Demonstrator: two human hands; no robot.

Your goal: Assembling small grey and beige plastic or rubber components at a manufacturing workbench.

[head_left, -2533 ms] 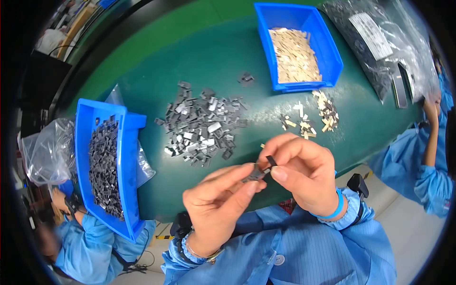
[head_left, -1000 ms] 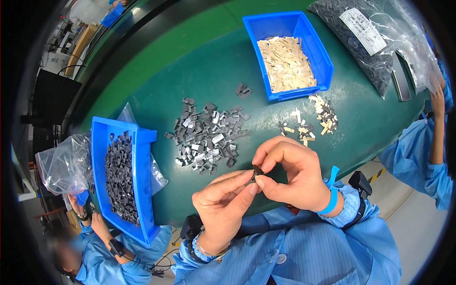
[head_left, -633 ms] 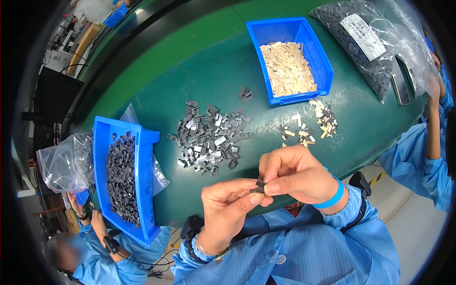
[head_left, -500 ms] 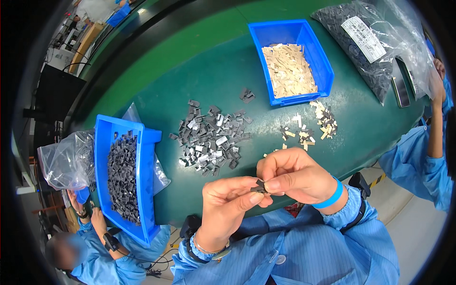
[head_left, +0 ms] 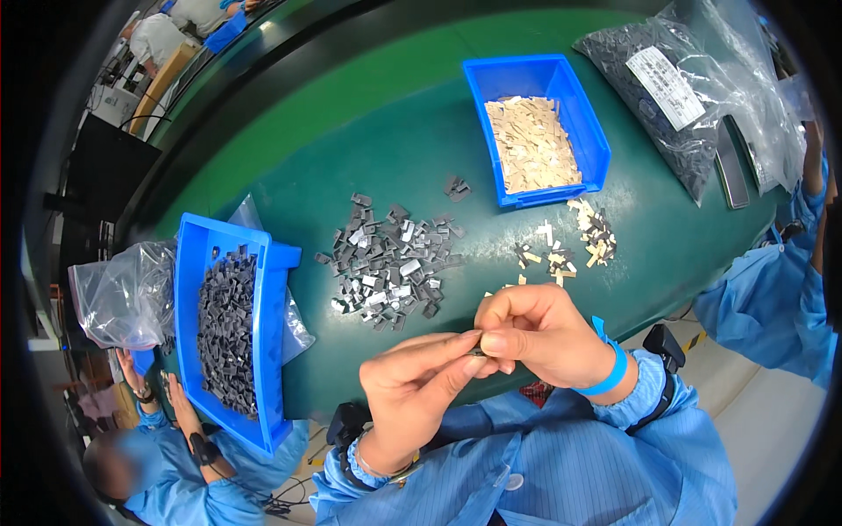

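Fingertip to fingertip, my left hand (head_left: 417,381) and my right hand (head_left: 548,342) pinch one small dark piece (head_left: 476,351) between them, over the table's near edge. Fingers cover most of it, so its exact shape is hidden. Beyond my hands lies a loose pile of small dark grey plastic parts (head_left: 395,263). To the right of that pile are scattered small cream and black strips (head_left: 596,232). A blue bin (head_left: 601,145) with many cream strips stands behind them. At the left, another blue bin (head_left: 270,342) holds many dark parts.
A large clear bag of dark parts (head_left: 649,105) lies at the far right beside a phone (head_left: 731,167). Another plastic bag (head_left: 127,294) sits left of the left bin. People in blue work at both sides; one person's hands (head_left: 180,408) show at the left. The table (head_left: 368,131) is green.
Both my hands have shifted slightly, still pinching the dark piece, which now shows less between the fingers. The person's hand at the right has mostly gone from sight.
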